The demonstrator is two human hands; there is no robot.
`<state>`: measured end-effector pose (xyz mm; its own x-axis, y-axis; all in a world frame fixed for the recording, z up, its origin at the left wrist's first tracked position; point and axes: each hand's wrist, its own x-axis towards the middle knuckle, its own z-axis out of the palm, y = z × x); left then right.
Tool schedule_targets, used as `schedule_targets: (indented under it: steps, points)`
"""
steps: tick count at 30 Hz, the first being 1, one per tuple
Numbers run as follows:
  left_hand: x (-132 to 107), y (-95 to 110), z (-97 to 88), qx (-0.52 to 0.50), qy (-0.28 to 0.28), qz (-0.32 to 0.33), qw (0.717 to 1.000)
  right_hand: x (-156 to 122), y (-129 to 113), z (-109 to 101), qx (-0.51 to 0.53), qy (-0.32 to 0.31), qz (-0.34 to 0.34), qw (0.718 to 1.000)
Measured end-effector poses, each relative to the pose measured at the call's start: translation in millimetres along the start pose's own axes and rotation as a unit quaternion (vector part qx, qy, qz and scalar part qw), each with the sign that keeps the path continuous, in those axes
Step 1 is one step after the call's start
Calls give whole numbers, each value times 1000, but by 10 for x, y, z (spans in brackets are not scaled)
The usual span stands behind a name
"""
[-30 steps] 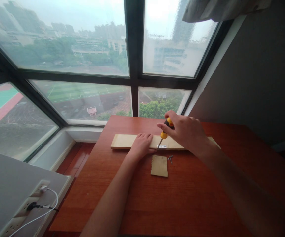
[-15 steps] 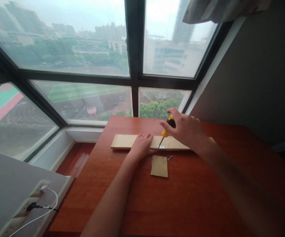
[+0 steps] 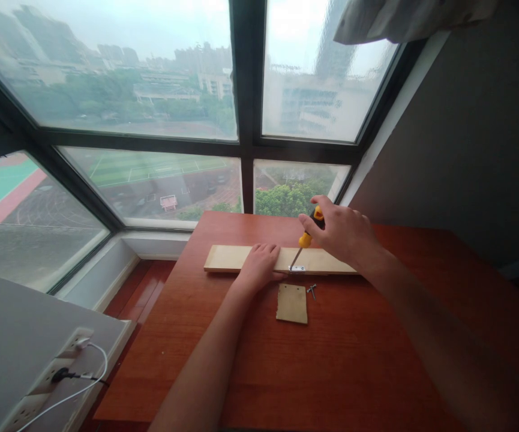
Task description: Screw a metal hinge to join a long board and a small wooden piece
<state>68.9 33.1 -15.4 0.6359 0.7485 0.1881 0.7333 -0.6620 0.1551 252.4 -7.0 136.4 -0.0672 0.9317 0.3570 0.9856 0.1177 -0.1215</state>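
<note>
At the centre of the frame, just right of middle, the right hand point(image 3: 344, 237) is closed around the black top of a yellow-and-black-handled screwdriver point(image 3: 306, 239). The steel shaft slants down and to the left, with its tip on a small silver metal hinge plate point(image 3: 298, 269). That plate sits on the near edge of a long pale wooden board point(image 3: 225, 258), which lies across the far part of a red-brown wooden table point(image 3: 331, 360). The left hand point(image 3: 259, 264) lies flat, palm down and fingers spread, on the board just left of the plate; it grips nothing. Any marking on the screwdriver handle is too small to read.

Below the plate lies a small square piece of pale plywood point(image 3: 292, 303), with 2 loose dark screws point(image 3: 312, 290) just beside its upper right corner. At the lower left of the frame a white power strip point(image 3: 56, 372) holds a white plug and a black plug; no lettering on it is legible.

Compared with 1 second ago, the right hand has drifted up and to the right, so more of the board's right part shows and the screwdriver leans further right. The tip has stayed on the plate, and the left hand, plywood and screws have not moved.
</note>
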Motion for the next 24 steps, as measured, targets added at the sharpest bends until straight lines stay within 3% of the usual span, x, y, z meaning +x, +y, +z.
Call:
schedule_targets:
  steps: [3, 5, 12, 14, 19, 21, 24]
  points:
    - [4, -1, 5, 0, -1, -2, 1000, 7, 38, -32, 134, -46, -65, 988]
    - [8, 1, 4, 0, -2, -2, 1000, 6, 44, -51, 168, -65, -93, 979]
    - [10, 4, -5, -1, -6, -4, 1000, -34, -70, -1, -54, 17, -24, 998]
    - [8, 1, -1, -1, -5, -4, 1000, -35, -70, 13, -30, 12, -29, 999]
    - [9, -2, 9, 0, 0, -3, 1000, -9, 2, -18, 152, -46, -112, 981]
    - [10, 1, 6, 0, 1, -2, 1000, -9, 3, -37, 148, -50, -116, 981]
    - [11, 7, -1, 0, -1, -3, 1000, -35, -47, -49, 63, -9, -96, 993]
